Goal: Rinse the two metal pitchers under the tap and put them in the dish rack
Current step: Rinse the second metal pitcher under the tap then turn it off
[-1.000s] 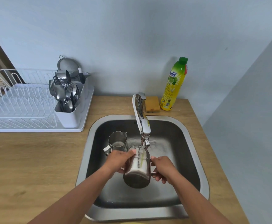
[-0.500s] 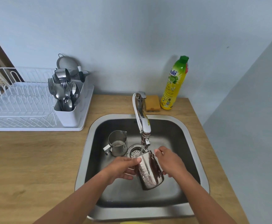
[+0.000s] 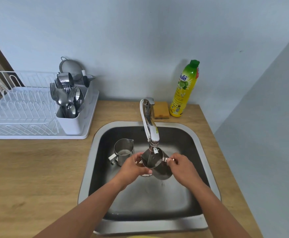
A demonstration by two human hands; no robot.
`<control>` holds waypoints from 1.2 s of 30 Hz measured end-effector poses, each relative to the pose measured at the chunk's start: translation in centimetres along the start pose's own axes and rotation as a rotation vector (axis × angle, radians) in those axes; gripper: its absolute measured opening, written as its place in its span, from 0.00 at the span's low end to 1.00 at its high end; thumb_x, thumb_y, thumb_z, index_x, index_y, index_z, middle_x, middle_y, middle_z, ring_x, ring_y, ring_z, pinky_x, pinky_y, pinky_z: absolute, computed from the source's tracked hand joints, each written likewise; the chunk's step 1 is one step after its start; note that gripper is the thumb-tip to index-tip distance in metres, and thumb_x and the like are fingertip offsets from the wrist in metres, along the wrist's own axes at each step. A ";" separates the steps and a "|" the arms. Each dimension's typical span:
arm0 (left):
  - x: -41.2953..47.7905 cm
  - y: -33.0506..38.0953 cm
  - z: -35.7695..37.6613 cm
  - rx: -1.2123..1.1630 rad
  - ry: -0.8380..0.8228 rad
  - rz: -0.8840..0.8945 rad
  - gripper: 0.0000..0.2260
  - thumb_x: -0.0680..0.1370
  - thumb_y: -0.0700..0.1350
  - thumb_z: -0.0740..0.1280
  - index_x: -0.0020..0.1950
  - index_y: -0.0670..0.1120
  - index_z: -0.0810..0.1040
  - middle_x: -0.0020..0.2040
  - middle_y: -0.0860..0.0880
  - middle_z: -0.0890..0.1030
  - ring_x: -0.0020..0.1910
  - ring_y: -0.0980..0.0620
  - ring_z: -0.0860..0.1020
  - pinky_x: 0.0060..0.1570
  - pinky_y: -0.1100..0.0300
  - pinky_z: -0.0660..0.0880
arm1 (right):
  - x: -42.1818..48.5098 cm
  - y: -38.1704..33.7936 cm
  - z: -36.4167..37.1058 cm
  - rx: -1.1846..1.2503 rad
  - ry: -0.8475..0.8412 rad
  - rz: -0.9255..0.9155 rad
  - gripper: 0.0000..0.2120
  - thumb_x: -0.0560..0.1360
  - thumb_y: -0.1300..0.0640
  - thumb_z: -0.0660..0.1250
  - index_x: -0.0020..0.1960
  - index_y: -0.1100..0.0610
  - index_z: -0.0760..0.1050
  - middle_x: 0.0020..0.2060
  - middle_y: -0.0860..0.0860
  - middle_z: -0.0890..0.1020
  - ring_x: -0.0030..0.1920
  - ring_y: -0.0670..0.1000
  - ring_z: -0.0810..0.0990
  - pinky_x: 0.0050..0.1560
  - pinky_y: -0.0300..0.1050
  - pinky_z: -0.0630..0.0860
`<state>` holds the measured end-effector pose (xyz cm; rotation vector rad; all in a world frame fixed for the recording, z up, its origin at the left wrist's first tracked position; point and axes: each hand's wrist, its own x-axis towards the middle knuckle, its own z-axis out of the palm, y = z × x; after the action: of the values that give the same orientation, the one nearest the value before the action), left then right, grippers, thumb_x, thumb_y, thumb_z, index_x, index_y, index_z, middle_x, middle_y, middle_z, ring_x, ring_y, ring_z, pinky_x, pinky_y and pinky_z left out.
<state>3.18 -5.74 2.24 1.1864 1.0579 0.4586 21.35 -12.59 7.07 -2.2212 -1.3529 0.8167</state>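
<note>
I hold a metal pitcher over the sink, its mouth tipped up toward the tap spout, which sits just above the rim. My left hand grips the pitcher's left side near the spout lip. My right hand pinches its handle on the right. A second metal pitcher stands upright on the sink floor to the left, its handle pointing left. The white dish rack sits on the counter at the far left.
A white cutlery holder full of forks and spoons stands at the rack's right end, with a strainer behind it. A sponge and a yellow dish soap bottle stand behind the sink. A wall closes the right side.
The pitcher was held upright, then tipped over sideways, and is now turned mouth-up under the spout. My right hand shifted onto its handle.
</note>
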 end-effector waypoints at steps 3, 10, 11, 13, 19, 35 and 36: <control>0.5 -0.1 -0.2 0.102 0.095 0.057 0.30 0.65 0.33 0.78 0.62 0.54 0.75 0.57 0.52 0.82 0.56 0.55 0.82 0.50 0.64 0.78 | 0.6 0.7 0.8 0.111 -0.002 -0.020 0.09 0.81 0.54 0.62 0.41 0.51 0.74 0.48 0.54 0.77 0.42 0.49 0.76 0.41 0.39 0.72; -0.2 0.7 -0.2 0.402 0.337 0.198 0.39 0.64 0.43 0.81 0.72 0.54 0.69 0.65 0.53 0.78 0.65 0.55 0.75 0.63 0.53 0.75 | 1.2 1.6 2.4 0.426 0.005 0.047 0.06 0.80 0.59 0.64 0.49 0.60 0.78 0.42 0.52 0.79 0.48 0.56 0.80 0.51 0.50 0.83; -0.5 1.0 -0.2 0.440 0.358 0.217 0.39 0.65 0.44 0.81 0.72 0.54 0.69 0.66 0.53 0.78 0.66 0.54 0.75 0.64 0.51 0.76 | 1.3 1.6 2.5 0.447 0.005 0.044 0.07 0.80 0.60 0.64 0.50 0.62 0.78 0.43 0.54 0.79 0.48 0.55 0.80 0.49 0.48 0.83; -1.1 1.5 -0.3 0.512 0.392 0.258 0.39 0.65 0.46 0.81 0.72 0.54 0.68 0.67 0.53 0.77 0.66 0.52 0.75 0.63 0.49 0.76 | 1.3 1.6 2.7 0.479 -0.008 0.039 0.07 0.81 0.60 0.63 0.50 0.63 0.78 0.46 0.59 0.81 0.50 0.56 0.81 0.48 0.46 0.83; -2.1 2.2 -0.7 0.553 0.420 0.350 0.37 0.66 0.47 0.80 0.72 0.55 0.68 0.66 0.54 0.77 0.61 0.58 0.74 0.59 0.61 0.72 | 1.4 1.2 3.7 0.590 -0.045 0.045 0.08 0.82 0.62 0.61 0.45 0.59 0.76 0.50 0.62 0.82 0.55 0.55 0.83 0.47 0.48 0.84; -2.2 2.1 -1.6 0.662 0.466 0.237 0.29 0.66 0.69 0.70 0.61 0.56 0.75 0.54 0.59 0.77 0.50 0.58 0.78 0.52 0.58 0.79 | 0.3 0.0 4.9 0.525 -0.241 0.165 0.12 0.83 0.58 0.53 0.47 0.58 0.72 0.36 0.63 0.84 0.39 0.64 0.86 0.30 0.46 0.79; -2.2 1.9 -1.6 0.655 0.457 0.206 0.25 0.66 0.69 0.69 0.57 0.56 0.76 0.51 0.59 0.77 0.47 0.59 0.78 0.49 0.58 0.79 | 0.2 0.2 4.8 0.505 -0.247 0.171 0.12 0.83 0.57 0.52 0.47 0.58 0.71 0.34 0.61 0.83 0.38 0.64 0.86 0.30 0.46 0.79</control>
<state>1.22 -5.88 4.91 1.8357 1.5548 0.5824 18.32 -12.23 3.29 -1.8923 -0.9229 1.3607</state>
